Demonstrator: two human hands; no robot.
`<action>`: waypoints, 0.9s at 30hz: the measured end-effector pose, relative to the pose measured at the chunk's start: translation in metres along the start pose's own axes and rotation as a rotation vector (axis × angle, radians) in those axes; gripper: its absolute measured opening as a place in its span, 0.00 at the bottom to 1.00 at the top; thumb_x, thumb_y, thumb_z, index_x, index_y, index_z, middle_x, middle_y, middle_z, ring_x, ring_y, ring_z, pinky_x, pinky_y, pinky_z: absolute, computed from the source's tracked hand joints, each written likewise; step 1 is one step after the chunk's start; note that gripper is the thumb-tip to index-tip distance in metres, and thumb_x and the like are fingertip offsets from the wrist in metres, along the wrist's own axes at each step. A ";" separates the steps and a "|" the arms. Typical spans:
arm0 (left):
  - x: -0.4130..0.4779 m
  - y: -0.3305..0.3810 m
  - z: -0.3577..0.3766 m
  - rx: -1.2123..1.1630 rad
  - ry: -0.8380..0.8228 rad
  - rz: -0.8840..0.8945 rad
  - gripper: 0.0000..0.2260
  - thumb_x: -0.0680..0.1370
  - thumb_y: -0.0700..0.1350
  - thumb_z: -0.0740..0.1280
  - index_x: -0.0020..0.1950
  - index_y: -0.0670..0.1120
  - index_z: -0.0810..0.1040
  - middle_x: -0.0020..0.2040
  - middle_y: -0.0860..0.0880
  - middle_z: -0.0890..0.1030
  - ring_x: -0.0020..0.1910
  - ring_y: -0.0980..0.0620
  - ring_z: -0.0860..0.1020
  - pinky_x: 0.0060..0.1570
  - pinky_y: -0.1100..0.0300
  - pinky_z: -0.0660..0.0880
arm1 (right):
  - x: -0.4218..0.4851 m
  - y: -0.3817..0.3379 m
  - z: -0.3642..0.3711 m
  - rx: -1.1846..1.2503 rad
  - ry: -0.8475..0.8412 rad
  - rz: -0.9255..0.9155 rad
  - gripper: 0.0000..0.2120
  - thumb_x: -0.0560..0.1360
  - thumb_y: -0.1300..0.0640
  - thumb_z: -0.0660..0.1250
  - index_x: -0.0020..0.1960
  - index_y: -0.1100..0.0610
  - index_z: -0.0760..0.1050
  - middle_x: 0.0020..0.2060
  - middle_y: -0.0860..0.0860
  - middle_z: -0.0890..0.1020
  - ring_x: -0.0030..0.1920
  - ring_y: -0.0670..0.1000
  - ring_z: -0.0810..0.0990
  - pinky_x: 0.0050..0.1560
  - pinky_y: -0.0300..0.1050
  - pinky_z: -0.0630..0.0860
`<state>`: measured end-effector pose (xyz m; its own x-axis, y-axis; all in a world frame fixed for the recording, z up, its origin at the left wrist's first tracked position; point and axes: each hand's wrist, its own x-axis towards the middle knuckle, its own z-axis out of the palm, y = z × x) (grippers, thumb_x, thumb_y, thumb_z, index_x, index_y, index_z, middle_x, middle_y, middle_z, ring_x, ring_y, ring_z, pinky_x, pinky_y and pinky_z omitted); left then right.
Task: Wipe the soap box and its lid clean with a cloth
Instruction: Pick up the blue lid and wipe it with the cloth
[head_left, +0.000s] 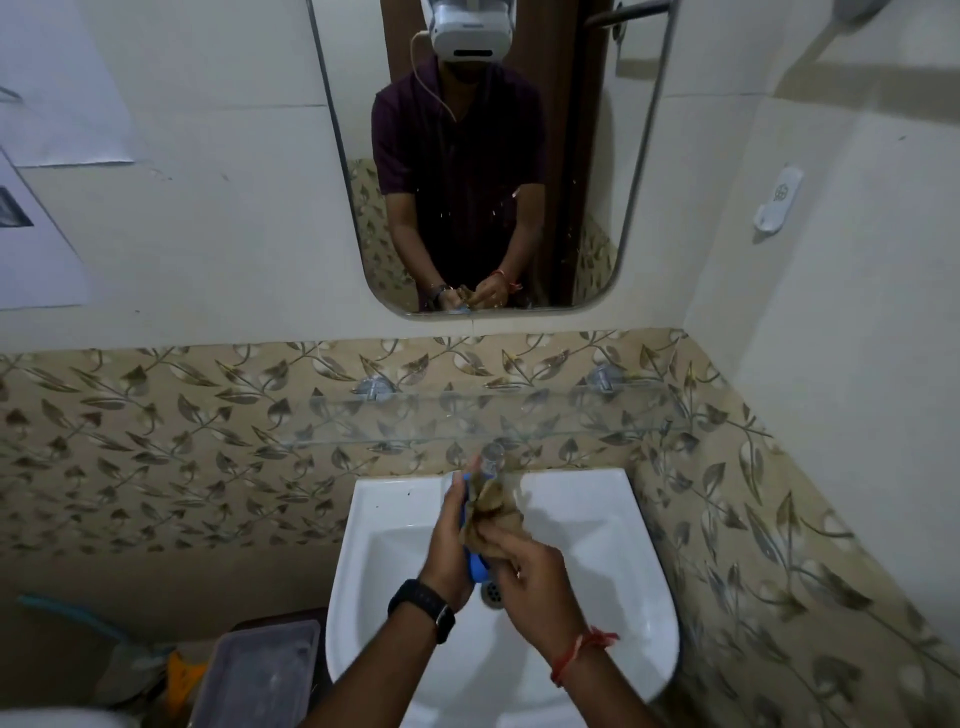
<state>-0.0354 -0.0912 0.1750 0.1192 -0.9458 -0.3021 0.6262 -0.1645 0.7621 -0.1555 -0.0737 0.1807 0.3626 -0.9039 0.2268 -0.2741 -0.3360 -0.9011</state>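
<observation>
1. Both forearms reach over the white washbasin (613, 545).
2. Left hand (449, 551), smartwatch (423, 605) on its wrist, grips the blue soap box (478, 566) on edge above the drain (492, 592).
3. Right hand (530, 577) clutches a brown cloth (493, 512) bunched against the box.

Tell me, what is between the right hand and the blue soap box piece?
The brown cloth, bunched by the right hand against the blue piece held in the left hand, in the head view.
</observation>
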 end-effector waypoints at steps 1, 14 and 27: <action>0.001 0.002 -0.003 0.009 0.002 0.010 0.19 0.84 0.58 0.54 0.67 0.56 0.78 0.60 0.44 0.85 0.55 0.45 0.83 0.55 0.50 0.80 | -0.005 0.004 -0.003 -0.046 -0.030 -0.026 0.21 0.76 0.67 0.64 0.60 0.46 0.81 0.54 0.32 0.80 0.57 0.34 0.78 0.60 0.32 0.75; 0.003 -0.004 -0.009 0.125 0.017 0.002 0.22 0.83 0.61 0.54 0.71 0.54 0.75 0.60 0.44 0.85 0.57 0.45 0.84 0.53 0.53 0.81 | -0.004 -0.002 -0.003 -0.171 -0.037 -0.010 0.20 0.70 0.69 0.59 0.49 0.50 0.83 0.41 0.46 0.85 0.43 0.42 0.82 0.44 0.41 0.81; -0.007 -0.005 -0.010 0.182 0.028 0.053 0.21 0.82 0.61 0.54 0.69 0.57 0.78 0.61 0.41 0.84 0.59 0.42 0.83 0.56 0.50 0.79 | 0.008 -0.006 -0.021 0.159 0.101 0.392 0.06 0.72 0.57 0.73 0.48 0.49 0.84 0.44 0.45 0.86 0.48 0.44 0.85 0.51 0.41 0.82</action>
<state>-0.0318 -0.0805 0.1672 0.1715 -0.9466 -0.2731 0.4689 -0.1654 0.8676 -0.1694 -0.0844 0.1956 0.1672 -0.9790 -0.1162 -0.2307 0.0757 -0.9701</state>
